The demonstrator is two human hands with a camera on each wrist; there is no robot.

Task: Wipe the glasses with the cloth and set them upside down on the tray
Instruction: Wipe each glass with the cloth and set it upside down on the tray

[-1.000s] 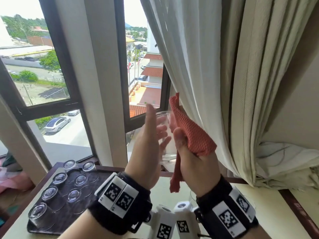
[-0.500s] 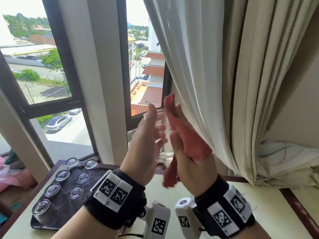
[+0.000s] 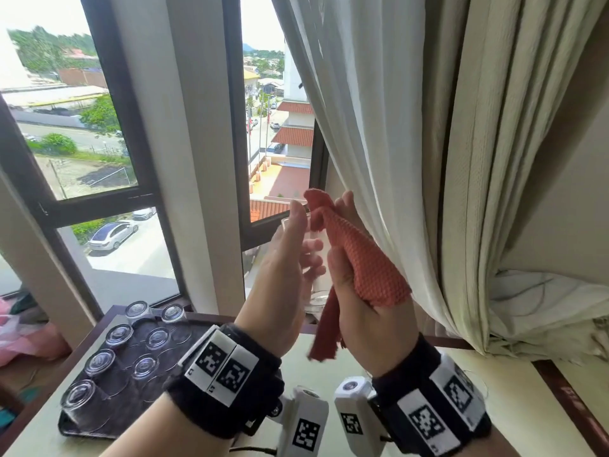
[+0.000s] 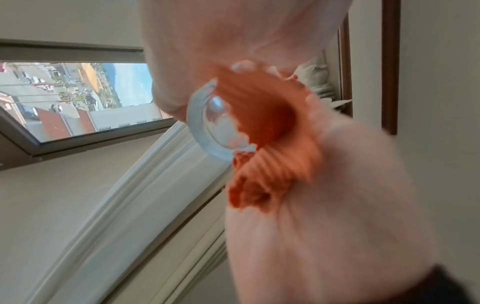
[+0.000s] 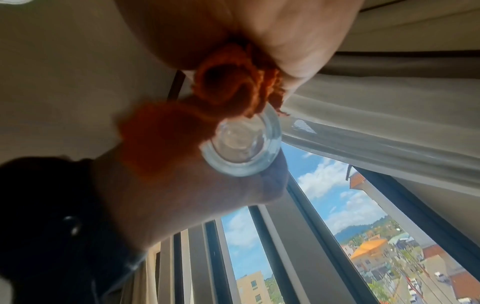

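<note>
Glass (image 3: 313, 258) held up near window, L hand (image 3: 280, 268) wrapped round it, R hand (image 3: 359, 308) gripping red cloth (image 3: 365, 262) against its side: turn glass w/ L, keep cloth pressed, do inside + rim before tray (image 3: 171, 374).

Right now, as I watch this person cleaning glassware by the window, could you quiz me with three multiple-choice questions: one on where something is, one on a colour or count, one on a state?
1. Where is the tray?
A. left of the hands
B. on the windowsill
C. right of the curtain

2. What colour is the cloth?
A. blue
B. orange-red
C. white

3. How do the glasses on the tray stand?
A. upright
B. on their sides
C. upside down

Answers:
1 A: the tray lies at lower left on the table.
2 B: the right hand grips orange-red fabric against the glass that the left hand holds.
3 C: their thick bases face up.
</note>
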